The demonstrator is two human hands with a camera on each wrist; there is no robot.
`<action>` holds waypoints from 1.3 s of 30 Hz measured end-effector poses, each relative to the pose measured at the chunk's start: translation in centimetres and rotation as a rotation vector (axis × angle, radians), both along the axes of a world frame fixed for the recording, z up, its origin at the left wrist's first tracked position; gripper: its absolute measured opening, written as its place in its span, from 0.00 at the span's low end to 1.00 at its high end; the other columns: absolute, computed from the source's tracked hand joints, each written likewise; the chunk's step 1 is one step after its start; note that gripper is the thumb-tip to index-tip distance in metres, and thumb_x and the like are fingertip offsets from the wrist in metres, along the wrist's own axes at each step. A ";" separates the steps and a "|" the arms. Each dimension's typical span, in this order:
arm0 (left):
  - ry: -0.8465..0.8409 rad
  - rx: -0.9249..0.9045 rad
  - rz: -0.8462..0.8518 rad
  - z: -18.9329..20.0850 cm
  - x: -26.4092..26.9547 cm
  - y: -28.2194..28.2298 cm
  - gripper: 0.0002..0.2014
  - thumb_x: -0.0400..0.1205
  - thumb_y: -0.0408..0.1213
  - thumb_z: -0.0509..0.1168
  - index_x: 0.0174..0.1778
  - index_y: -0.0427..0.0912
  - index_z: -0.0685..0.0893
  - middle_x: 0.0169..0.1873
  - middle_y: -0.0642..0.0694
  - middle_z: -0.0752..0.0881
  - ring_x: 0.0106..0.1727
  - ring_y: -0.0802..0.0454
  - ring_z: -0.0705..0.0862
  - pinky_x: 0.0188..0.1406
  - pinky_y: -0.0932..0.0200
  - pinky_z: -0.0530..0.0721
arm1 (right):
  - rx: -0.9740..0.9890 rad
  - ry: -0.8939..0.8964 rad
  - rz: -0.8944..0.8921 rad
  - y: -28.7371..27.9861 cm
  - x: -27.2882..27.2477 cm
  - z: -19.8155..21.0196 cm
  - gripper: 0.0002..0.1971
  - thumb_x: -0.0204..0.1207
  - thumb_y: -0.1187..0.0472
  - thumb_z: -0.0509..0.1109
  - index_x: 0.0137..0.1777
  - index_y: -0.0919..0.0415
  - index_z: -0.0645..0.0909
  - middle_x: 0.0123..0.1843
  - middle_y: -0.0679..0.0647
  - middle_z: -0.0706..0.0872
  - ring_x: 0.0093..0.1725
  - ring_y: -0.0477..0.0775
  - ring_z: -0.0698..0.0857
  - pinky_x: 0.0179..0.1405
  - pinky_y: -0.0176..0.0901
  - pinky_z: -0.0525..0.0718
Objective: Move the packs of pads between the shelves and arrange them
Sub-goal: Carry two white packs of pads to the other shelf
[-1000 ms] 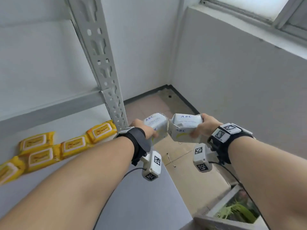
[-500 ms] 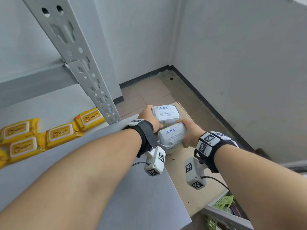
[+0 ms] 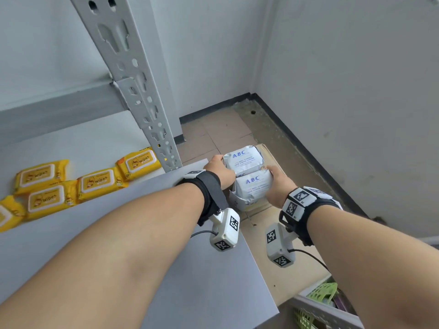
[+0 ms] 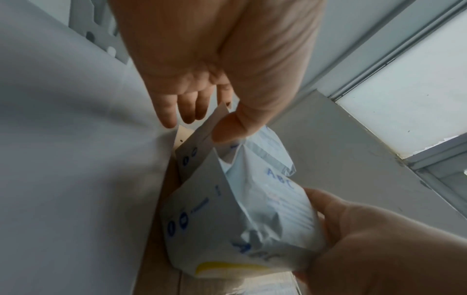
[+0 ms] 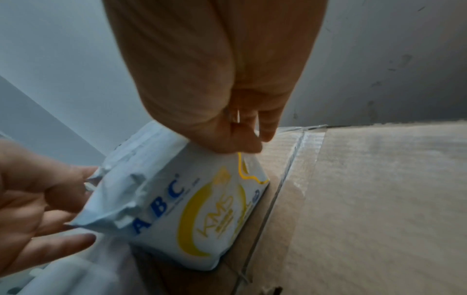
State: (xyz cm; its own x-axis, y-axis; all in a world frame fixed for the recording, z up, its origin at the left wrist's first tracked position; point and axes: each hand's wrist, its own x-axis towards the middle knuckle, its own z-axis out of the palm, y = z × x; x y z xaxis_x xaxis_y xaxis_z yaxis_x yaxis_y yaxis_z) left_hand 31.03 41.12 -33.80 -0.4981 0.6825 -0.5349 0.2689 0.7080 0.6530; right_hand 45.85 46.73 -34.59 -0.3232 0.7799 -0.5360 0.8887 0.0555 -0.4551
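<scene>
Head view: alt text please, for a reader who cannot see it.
Two bare hands set two white packs of pads side by side on a cardboard sheet: the left hand holds the far pack, the right hand the near pack. Yellow wipes packs lie on a grey shelf to the left.

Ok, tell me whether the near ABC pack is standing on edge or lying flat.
On edge: the near ABC pack stands on the cardboard, label side facing outward.

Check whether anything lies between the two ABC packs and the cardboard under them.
Nothing visible does. The far ABC pack, held by the left hand, and the near ABC pack, held by the right hand, sit directly at the bare cardboard; contact underneath is hidden.
</scene>
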 end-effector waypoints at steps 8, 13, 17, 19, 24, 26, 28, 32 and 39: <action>0.013 0.052 -0.004 6.5 -2.9 -4.5 0.26 0.78 0.31 0.66 0.74 0.42 0.74 0.71 0.43 0.77 0.70 0.46 0.78 0.67 0.60 0.76 | 0.088 0.059 -0.117 -2.1 -3.5 7.6 0.35 0.70 0.70 0.64 0.78 0.55 0.64 0.72 0.58 0.76 0.65 0.58 0.79 0.57 0.47 0.82; 0.048 0.187 0.032 13.2 -7.0 -10.3 0.21 0.75 0.32 0.67 0.65 0.47 0.81 0.63 0.46 0.82 0.60 0.49 0.82 0.55 0.64 0.79 | 0.069 0.283 0.009 -7.6 -10.3 14.1 0.24 0.69 0.66 0.69 0.66 0.54 0.80 0.56 0.50 0.88 0.56 0.51 0.85 0.59 0.46 0.84; 0.079 0.267 0.093 19.5 -13.0 -17.4 0.18 0.74 0.32 0.69 0.61 0.45 0.84 0.59 0.46 0.85 0.56 0.49 0.84 0.52 0.66 0.77 | 0.132 0.403 0.112 -13.9 -16.9 20.3 0.20 0.68 0.66 0.68 0.60 0.54 0.83 0.52 0.50 0.90 0.55 0.52 0.86 0.61 0.47 0.84; 0.101 0.310 0.161 22.8 -16.7 -21.6 0.17 0.74 0.31 0.69 0.59 0.43 0.84 0.56 0.43 0.87 0.56 0.46 0.85 0.54 0.61 0.81 | 0.165 0.440 0.149 -17.2 -20.0 23.5 0.20 0.68 0.66 0.68 0.61 0.55 0.83 0.53 0.51 0.90 0.56 0.53 0.86 0.62 0.46 0.83; 0.107 0.406 0.270 29.6 -25.8 -32.4 0.16 0.74 0.30 0.68 0.59 0.44 0.83 0.43 0.45 0.85 0.43 0.51 0.82 0.46 0.62 0.78 | 0.210 0.495 0.234 -25.2 -26.7 29.8 0.19 0.71 0.67 0.70 0.62 0.55 0.83 0.53 0.50 0.89 0.45 0.46 0.85 0.35 0.27 0.80; 0.105 0.436 0.320 31.7 -28.9 -35.8 0.13 0.76 0.30 0.67 0.56 0.45 0.82 0.43 0.44 0.84 0.42 0.51 0.81 0.38 0.63 0.77 | 0.235 0.501 0.244 -27.7 -28.7 31.7 0.18 0.72 0.66 0.70 0.62 0.55 0.83 0.54 0.51 0.88 0.46 0.46 0.85 0.35 0.27 0.77; 0.119 0.449 0.368 33.3 -31.5 -38.4 0.10 0.78 0.29 0.66 0.53 0.45 0.81 0.40 0.44 0.83 0.39 0.52 0.80 0.30 0.64 0.74 | 0.260 0.504 0.224 -29.7 -30.4 33.0 0.17 0.72 0.64 0.71 0.62 0.56 0.83 0.56 0.54 0.88 0.55 0.52 0.85 0.48 0.34 0.79; 0.048 0.408 0.462 36.4 -34.2 -42.4 0.09 0.82 0.25 0.59 0.53 0.40 0.80 0.38 0.40 0.80 0.32 0.51 0.74 0.25 0.66 0.68 | 0.275 0.497 0.226 -31.9 -33.3 34.7 0.16 0.74 0.59 0.71 0.62 0.57 0.83 0.56 0.57 0.88 0.58 0.56 0.85 0.48 0.40 0.82; 0.128 0.342 0.534 38.6 -38.2 -43.4 0.22 0.80 0.34 0.64 0.71 0.34 0.75 0.70 0.38 0.79 0.44 0.54 0.78 0.29 0.64 0.79 | 0.339 0.497 0.336 -30.8 -37.1 35.3 0.22 0.76 0.53 0.67 0.56 0.76 0.81 0.56 0.70 0.86 0.56 0.69 0.85 0.53 0.57 0.85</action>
State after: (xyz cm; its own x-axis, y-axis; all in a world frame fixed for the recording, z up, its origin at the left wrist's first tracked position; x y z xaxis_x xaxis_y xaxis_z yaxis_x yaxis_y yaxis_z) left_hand -7.18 -2.29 4.75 -0.8617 0.4443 -0.2451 0.0277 0.5235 0.8516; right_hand 8.74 15.95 0.70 -0.7213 0.6926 -0.0057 0.4885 0.5030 -0.7130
